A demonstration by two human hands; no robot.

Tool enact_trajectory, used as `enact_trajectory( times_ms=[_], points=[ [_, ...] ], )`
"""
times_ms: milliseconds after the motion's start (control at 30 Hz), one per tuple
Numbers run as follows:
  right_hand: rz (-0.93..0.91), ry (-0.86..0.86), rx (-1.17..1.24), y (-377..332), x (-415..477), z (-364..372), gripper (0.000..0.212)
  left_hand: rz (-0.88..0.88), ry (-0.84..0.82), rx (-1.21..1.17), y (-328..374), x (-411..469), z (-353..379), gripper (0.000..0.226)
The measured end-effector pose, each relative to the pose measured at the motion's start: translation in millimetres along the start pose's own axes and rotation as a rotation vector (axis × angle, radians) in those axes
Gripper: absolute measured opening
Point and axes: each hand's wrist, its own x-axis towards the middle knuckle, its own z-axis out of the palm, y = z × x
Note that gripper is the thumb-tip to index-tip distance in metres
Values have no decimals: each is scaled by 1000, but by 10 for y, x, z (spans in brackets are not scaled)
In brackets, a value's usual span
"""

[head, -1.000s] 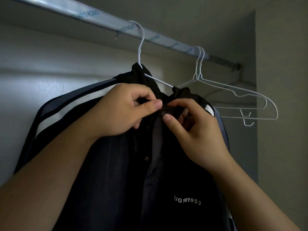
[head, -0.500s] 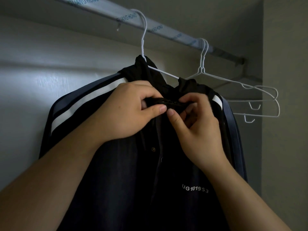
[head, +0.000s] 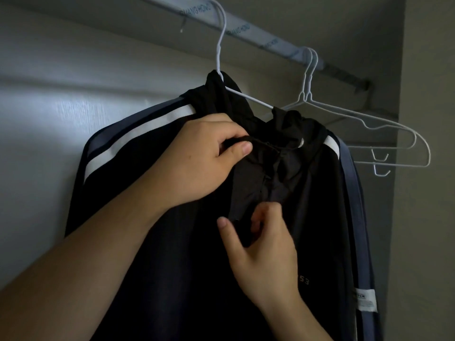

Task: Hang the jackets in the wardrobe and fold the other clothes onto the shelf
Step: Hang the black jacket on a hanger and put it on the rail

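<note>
A dark jacket (head: 317, 207) with white and blue shoulder stripes hangs on a white wire hanger (head: 220, 43) from the wardrobe rail (head: 248, 28). My left hand (head: 197, 158) grips the left side of the black collar between thumb and fingers. Lower down, my right hand (head: 261, 244) pinches the jacket's front edge below the collar. A white label shows on the right sleeve.
Two bare white wire hangers (head: 384, 134) hang on the rail to the right of the jacket. The wardrobe's side wall (head: 428, 168) stands close on the right, and the pale back wall (head: 49, 94) is behind the jacket.
My right hand has left the collar and dropped lower onto the jacket's front edge. My left hand stays at the collar. The view has shifted, so the jacket sits further right.
</note>
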Motion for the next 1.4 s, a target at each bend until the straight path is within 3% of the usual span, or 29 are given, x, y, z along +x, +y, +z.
enact_trajectory(
  times_ms=[100, 333, 633, 867, 967, 1100, 1167, 1300, 1400],
  points=[
    [-51, -5, -196, -40, -9, 22, 48, -15, -25, -14, -13, 10, -9, 17],
    [-117, 21, -274, -68, 43, 41, 56, -4, 27, 23, -8, 3, 15, 11],
    [101, -50, -272, -100, 30, 167, 67, -4, 21, -21, 54, -70, 49, 13],
    [2, -31, -288, -124, 88, 241, 39, -50, 46, -174, 91, -78, 46, 22],
    [-58, 18, -287, -90, 66, 235, 29, -71, 178, -426, 79, -187, 56, 31],
    [-73, 91, -219, -68, 2, 212, 26, -166, 453, -423, 31, -485, 179, 24],
    [-91, 122, -170, -45, -27, 197, 25, -315, 414, -332, -8, -632, 276, 25],
    [-146, 113, -65, 22, -66, 204, 17, -450, 139, -267, -35, -832, 465, 25],
    [-173, 115, -24, 70, -66, 201, 11, -480, 155, -294, -64, -905, 551, 16]
  ],
)
